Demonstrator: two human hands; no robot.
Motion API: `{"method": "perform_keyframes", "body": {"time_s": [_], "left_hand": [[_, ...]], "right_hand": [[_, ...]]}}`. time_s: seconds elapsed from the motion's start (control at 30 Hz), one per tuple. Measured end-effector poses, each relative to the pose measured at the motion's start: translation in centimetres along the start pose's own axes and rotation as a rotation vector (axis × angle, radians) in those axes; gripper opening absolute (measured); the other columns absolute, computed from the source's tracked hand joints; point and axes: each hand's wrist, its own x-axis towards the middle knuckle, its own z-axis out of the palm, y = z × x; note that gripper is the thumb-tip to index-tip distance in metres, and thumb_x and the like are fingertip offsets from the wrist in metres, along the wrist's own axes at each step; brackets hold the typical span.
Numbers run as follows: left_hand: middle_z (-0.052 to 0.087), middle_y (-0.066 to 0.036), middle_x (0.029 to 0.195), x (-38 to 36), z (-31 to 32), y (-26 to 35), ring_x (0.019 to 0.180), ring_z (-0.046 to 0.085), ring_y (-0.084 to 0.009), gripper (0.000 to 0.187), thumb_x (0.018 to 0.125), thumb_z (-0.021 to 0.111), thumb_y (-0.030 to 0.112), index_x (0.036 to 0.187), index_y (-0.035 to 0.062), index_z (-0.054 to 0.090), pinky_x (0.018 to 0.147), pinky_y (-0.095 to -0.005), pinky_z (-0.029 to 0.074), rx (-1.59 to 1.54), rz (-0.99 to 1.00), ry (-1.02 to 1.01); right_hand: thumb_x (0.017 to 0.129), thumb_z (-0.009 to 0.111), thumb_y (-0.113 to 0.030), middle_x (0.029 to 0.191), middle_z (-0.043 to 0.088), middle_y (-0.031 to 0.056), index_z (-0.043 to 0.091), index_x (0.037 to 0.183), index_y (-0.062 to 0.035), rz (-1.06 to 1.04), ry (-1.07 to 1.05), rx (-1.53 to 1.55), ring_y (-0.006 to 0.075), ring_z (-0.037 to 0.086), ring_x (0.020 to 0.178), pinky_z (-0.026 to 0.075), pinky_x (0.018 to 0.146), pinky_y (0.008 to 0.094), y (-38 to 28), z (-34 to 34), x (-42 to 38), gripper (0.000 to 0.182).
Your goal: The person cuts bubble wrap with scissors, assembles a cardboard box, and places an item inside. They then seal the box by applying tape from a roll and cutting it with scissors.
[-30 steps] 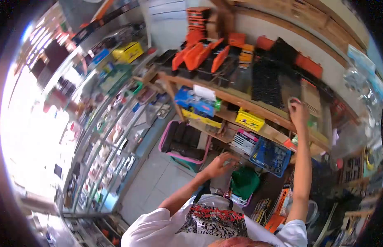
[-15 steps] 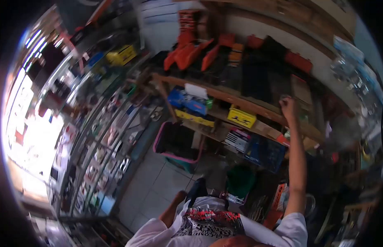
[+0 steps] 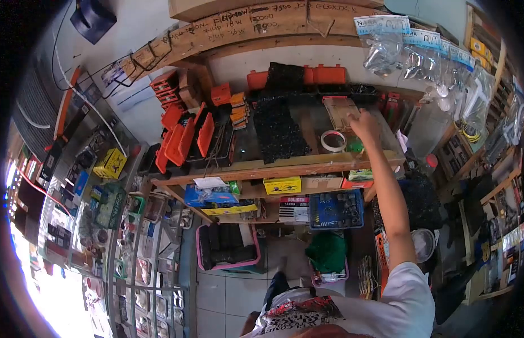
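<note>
My right hand (image 3: 364, 125) reaches over the wooden workbench (image 3: 233, 173) at its right part. Thumb and fingers look a little apart at the right edge of a flat brown cardboard piece (image 3: 336, 110); whether they touch it I cannot make out. Just in front of the hand lie a roll of pale tape (image 3: 333, 141) and a small green item (image 3: 355, 146). A dark speckled sheet (image 3: 277, 129) is spread on the benchtop further left. My left hand is hidden; only a bit of that arm shows beside my shirt.
Orange-lidded toolboxes (image 3: 180, 141) stand open at the bench's left. Plastic packs (image 3: 386, 53) hang at upper right. Below sit a yellow box (image 3: 282, 186), a blue socket set (image 3: 336, 210) and a pink-rimmed basket (image 3: 228, 248). Glass shelving (image 3: 110, 248) runs along the left.
The view has turned and now faces the bench more squarely. My right hand has moved from near the bench's front edge further back, to the cardboard piece. My left forearm has mostly left the view.
</note>
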Motion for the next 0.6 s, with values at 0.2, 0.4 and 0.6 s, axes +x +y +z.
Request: {"method": "perform_keyframes", "body": {"time_s": [0.2,0.4,0.6], "left_hand": [[0.073,-0.001,0.100,0.8,-1.9,2.2,0.090,0.065,-0.0204,0.033,0.093,0.058,0.048,0.115,0.0248,0.067,0.078,-0.0544,0.043,-0.024,0.033,-0.003],[0.072,-0.003,0.097,-0.1,-2.3,5.4,0.084,0.065,-0.0199,0.030,0.089,0.065,0.040,0.112,0.0204,0.068,0.071,-0.0511,0.046,-0.105,0.098,0.012],[0.072,-0.005,0.096,0.6,-3.9,3.3,0.081,0.065,-0.0195,0.027,0.089,0.066,0.033,0.111,0.0169,0.068,0.068,-0.0437,0.048,-0.003,0.044,-0.021]], "right_hand": [[0.084,0.069,-0.059,0.123,0.063,0.0272,0.066,0.119,-0.0005,0.167,-0.153,-0.179,0.0461,0.056,0.121,0.045,0.098,0.0601,1.3,2.6,1.5,0.068],[0.083,0.076,-0.048,0.119,0.065,0.0211,0.065,0.112,-0.0053,0.155,-0.073,0.000,0.0417,0.059,0.118,0.043,0.094,0.0655,0.6,3.5,0.9,0.054],[0.083,0.076,-0.036,0.092,0.072,0.0139,0.067,0.105,-0.0125,0.088,0.341,-0.167,0.0366,0.069,0.088,0.044,0.087,0.0575,2.6,6.1,1.9,0.033]]}}
